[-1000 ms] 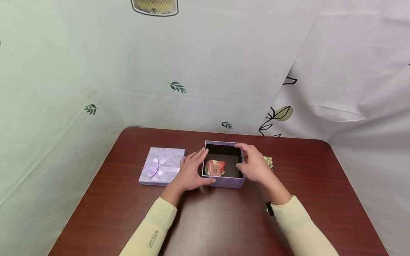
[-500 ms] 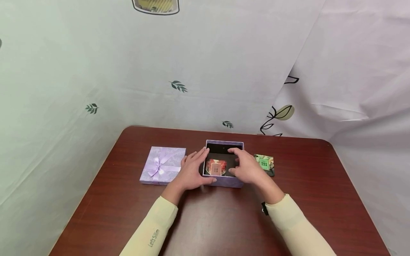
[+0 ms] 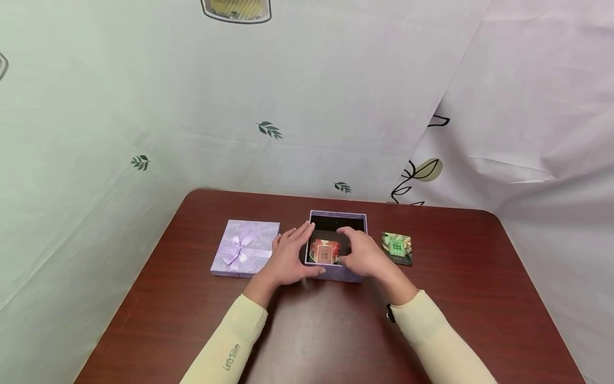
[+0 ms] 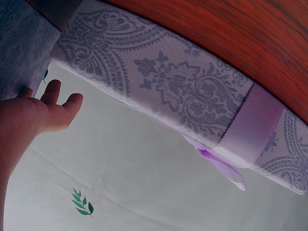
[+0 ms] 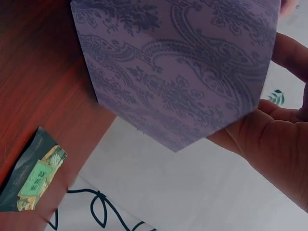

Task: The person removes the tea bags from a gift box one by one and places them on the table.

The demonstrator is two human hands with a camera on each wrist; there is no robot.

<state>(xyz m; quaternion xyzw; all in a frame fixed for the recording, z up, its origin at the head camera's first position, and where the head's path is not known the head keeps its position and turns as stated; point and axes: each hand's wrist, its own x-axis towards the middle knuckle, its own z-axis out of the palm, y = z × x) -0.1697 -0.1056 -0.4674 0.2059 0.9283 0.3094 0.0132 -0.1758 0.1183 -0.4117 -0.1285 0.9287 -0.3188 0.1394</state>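
A purple patterned gift box [image 3: 346, 273] stands uncovered at the middle of the table, black inside. In it lies a red printed packet [image 3: 324, 252]. My left hand [image 3: 287, 258] rests at the box's left side, fingers extended along the rim, thumb at the front wall. In the left wrist view its fingers are relaxed. Over the right wall reaches my right hand [image 3: 364, 253], thumb and index finger spread and bent inside the box. Its thumb tip is right at the packet's right edge. A green packet [image 3: 396, 248] lies right of the box.
The lilac lid [image 3: 254, 237] with its ribbon bow lies left of the box. A dark red wooden table [image 3: 331, 330] carries everything. Behind it hangs a pale curtain [image 3: 240, 80] with leaf prints.
My right hand has moved left, from the box's right wall toward the red packet, uncovering the green packet. The left hand has stayed at the box.
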